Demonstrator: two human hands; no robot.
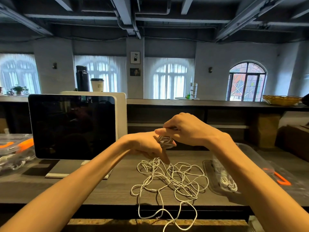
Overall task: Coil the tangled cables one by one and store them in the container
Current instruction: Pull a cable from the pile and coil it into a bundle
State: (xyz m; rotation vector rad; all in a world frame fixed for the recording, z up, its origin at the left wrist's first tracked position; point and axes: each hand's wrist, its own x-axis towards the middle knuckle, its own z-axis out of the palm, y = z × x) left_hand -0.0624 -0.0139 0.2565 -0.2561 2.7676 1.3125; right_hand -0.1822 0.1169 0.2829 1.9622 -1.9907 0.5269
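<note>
A tangle of white cables (pixel 170 180) lies on the dark wooden table, with loops hanging over the front edge. Above it, my left hand (pixel 145 146) grips a small white coiled bundle (pixel 165 141), one finger pointing down to the tangle. My right hand (pixel 185 128) pinches the cable just above that bundle. A clear plastic container (pixel 250 166) with an orange latch stands to the right, partly hidden by my right forearm; coiled white cables (pixel 225 180) lie inside it.
A dark-screened monitor (pixel 73 126) on a white stand sits at the left. Another clear container with orange latches (pixel 15 148) holding cables is at the far left. A raised shelf behind carries a bottle, a cup and a yellow basket (pixel 280 99).
</note>
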